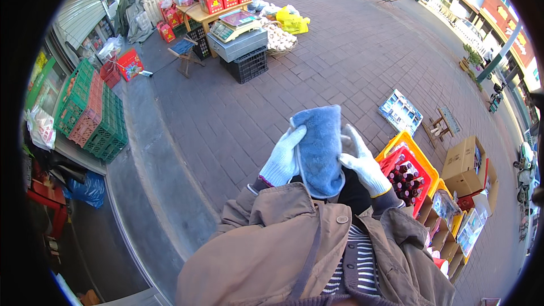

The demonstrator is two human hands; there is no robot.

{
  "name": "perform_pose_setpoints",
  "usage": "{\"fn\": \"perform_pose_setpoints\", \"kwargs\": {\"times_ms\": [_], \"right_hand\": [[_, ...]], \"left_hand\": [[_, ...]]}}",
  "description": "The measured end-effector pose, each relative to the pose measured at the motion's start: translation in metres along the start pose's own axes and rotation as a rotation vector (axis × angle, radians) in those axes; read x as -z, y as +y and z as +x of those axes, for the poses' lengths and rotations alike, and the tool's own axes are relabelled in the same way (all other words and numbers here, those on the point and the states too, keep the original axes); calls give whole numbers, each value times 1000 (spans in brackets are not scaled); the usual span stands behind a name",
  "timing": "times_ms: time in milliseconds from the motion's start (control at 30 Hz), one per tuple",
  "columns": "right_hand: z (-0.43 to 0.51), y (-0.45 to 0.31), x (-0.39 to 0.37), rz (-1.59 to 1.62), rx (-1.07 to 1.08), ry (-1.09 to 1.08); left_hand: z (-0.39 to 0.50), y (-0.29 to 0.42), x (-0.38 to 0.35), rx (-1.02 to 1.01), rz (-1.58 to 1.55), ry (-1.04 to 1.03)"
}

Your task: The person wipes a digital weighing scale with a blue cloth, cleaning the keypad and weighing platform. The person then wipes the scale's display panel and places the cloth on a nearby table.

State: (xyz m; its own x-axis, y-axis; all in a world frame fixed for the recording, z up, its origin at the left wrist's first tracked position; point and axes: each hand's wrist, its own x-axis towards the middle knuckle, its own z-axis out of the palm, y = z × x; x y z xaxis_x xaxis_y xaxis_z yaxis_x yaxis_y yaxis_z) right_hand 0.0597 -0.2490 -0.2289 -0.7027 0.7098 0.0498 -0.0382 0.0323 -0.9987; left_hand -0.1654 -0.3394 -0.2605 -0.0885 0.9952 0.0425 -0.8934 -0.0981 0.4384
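Observation:
A folded blue plush cloth (319, 148) with pale edging is held up in front of my chest. My left hand (284, 157), in a white knit glove, grips its left edge with the thumb over the front. At the right side, my right hand (364, 163), gloved in the same way, has its thumb against the cloth's edge and its fingers pointing up. Part of the right fingers is hidden behind the cloth. Just right of that hand stands a red crate (423, 193) of dark bottles with light caps.
A scale (236, 25) rests on a grey metal box over a black crate, beside a basket of eggs (278, 39). Stacked green and pink crates (91, 112) line the left step. Cardboard boxes (461, 165) and a small wooden stool (442, 125) are on the right.

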Motion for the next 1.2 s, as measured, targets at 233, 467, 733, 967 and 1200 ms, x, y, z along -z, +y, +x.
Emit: {"fn": "perform_pose_setpoints", "kwargs": {"times_ms": [233,467,733,967,1200], "right_hand": [[56,69,19,409,-366,-83],[155,156,39,275,-336,227],[216,184,152,-496,-551,235],[119,161,200,-384,-795,522],[-133,77,149,-826,-1480,1269]], "left_hand": [[84,-19,47,-122,173,381],[174,-26,144,183,104,469],[356,-66,232,655,137,323],[438,43,341,413,1019,437],[293,100,317,641,1291,672]]}}
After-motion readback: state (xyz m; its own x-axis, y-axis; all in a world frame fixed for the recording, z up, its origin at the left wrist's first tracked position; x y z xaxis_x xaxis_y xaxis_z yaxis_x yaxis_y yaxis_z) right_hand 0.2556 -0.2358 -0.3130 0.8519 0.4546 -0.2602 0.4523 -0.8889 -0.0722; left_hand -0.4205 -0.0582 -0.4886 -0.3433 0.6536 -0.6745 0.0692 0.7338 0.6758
